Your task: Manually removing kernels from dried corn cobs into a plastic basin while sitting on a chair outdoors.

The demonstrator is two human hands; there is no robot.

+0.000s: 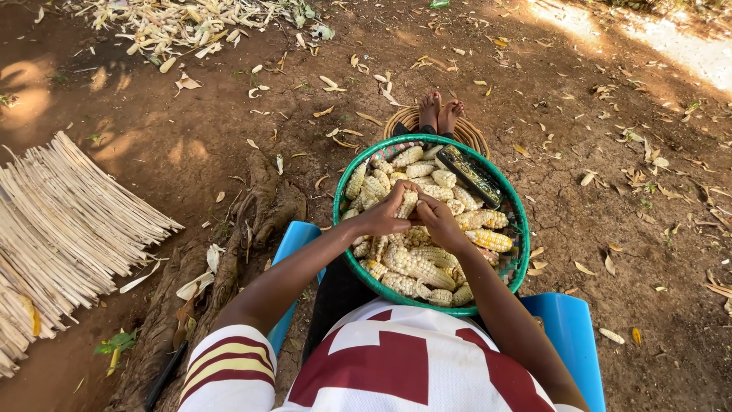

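A pale, partly stripped cob [407, 203] sits at the centre of the frame, above a green basket [345, 229] full of white and yellow cobs [415, 263]. The left hand [385, 216] is curled tight around the cob's left side; the right hand [436, 217] is clamped on its right, with the thumbs meeting on top. The basket rests on the lap over a blue chair [570, 328]. A dark flat object [469, 174] lies at the basket's upper right rim. Bare dirt [610, 152] spreads right; a bundle of stalks [61, 221] lies left.
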